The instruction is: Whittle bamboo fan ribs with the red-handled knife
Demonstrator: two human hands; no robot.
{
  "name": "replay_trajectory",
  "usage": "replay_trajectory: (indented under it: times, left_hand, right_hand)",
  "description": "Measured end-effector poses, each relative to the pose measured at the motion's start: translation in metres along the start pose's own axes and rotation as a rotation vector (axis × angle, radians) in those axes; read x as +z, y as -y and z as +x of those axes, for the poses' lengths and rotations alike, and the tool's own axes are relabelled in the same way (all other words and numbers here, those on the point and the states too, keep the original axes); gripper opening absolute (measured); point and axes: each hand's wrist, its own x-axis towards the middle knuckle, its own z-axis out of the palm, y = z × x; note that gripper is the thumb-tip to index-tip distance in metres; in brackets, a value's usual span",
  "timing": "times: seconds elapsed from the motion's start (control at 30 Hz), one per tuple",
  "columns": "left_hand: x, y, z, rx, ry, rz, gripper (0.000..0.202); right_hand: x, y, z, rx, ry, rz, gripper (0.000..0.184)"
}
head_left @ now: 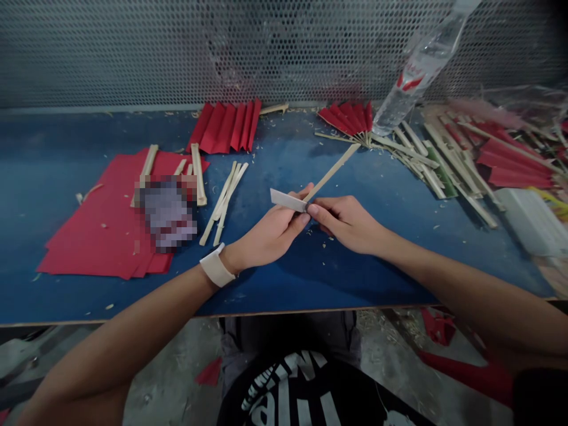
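My left hand (275, 234) and my right hand (348, 222) meet above the blue table, both with closed fingers. A thin bamboo strip (335, 170) slants away from them toward the upper right; its near end is hidden among my fingers, apparently in my left hand's grip. From my right thumb and fingers a pale, flat knife blade (287, 200) points left, lying over the left fingers and across the strip's near end. The knife's handle is covered by my right hand. Small shavings lie on the table around both hands.
Left are red paper sheets (97, 231), a pixelated object (168, 213) and loose bamboo strips (222, 210). Pleated red paper (228, 127) and a small red fan (348, 118) stand behind. A water bottle (417, 77) leans near bamboo pieces (457, 160). A mesh panel (177, 53) closes the back.
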Motion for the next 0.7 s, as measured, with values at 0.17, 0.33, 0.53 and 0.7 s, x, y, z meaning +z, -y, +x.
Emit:
replay_trajectory:
  times: [0.17,0.33,0.53,0.7]
  left_hand:
    - [0.002,0.0,0.001,0.023,-0.017,-0.038,0.039]
    - [0.004,0.0,0.001,-0.039,-0.04,-0.026,0.038]
    - [0.007,-0.002,-0.001,-0.066,-0.073,-0.017,0.037]
    - [0.012,-0.004,-0.004,-0.098,-0.143,0.019,0.036]
  right_hand:
    - [0.001,0.001,-0.001,-0.007,-0.017,-0.006,0.06]
    - [0.003,-0.001,-0.001,0.014,-0.033,0.02,0.061]
    - [0.005,-0.001,-0.001,0.023,-0.048,0.071,0.06]
    - [0.008,0.0,-0.002,0.034,-0.09,0.048,0.061]
